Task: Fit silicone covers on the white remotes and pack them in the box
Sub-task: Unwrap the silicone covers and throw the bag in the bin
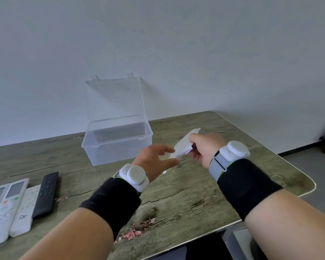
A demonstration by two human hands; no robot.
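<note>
My right hand grips a white remote above the table, tilted, its far end pointing up and away. My left hand is just left of it, fingers spread and loosely curled at the remote's near end; a translucent silicone cover seems to sit between its fingers, blurred. A clear plastic box stands open behind the hands, lid upright, nothing visible inside. Two white remotes with screens and a white silicone cover lie at the left edge.
A black remote lies beside the white cover on the left. The wooden-patterned table has a rounded right corner close to my right arm. A plain wall rises behind the box.
</note>
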